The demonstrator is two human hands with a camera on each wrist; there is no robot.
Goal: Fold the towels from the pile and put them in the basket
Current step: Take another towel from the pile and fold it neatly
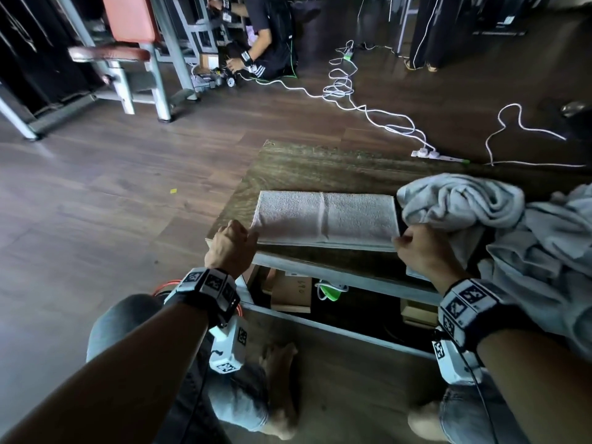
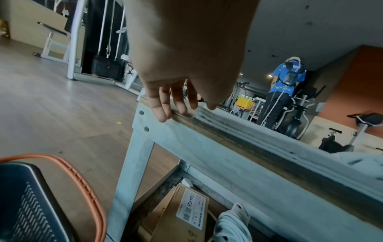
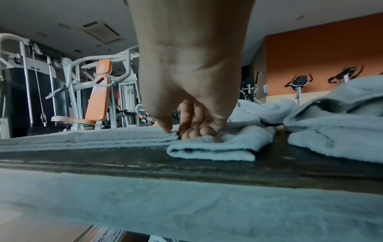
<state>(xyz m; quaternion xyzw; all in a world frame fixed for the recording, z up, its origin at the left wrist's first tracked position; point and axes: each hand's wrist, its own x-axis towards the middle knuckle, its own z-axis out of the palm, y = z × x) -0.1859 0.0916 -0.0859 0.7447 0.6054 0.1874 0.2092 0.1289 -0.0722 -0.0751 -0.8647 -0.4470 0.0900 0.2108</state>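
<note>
A pale folded towel (image 1: 326,219) lies flat on the wooden table (image 1: 320,168), its long edge toward me. At its near left corner is my left hand (image 1: 232,243); in the left wrist view the fingers (image 2: 165,111) hang fairly straight over the table edge and the thumb touches the towel's corner (image 2: 209,113). My right hand (image 1: 416,248) pinches the near right corner between thumb and fingers (image 3: 176,132). A smaller folded towel (image 3: 211,147) lies just under that hand. The crumpled towel pile (image 1: 464,203) sits at the table's right. A dark basket with an orange rim (image 2: 82,180) stands on the floor by my left knee.
Under the table are a cardboard box (image 1: 291,294) and coiled cable. White cables (image 1: 342,88) and a power strip (image 1: 429,153) lie on the floor beyond. A person (image 1: 269,36) sits on the floor by a gym machine (image 1: 134,43) at the back left.
</note>
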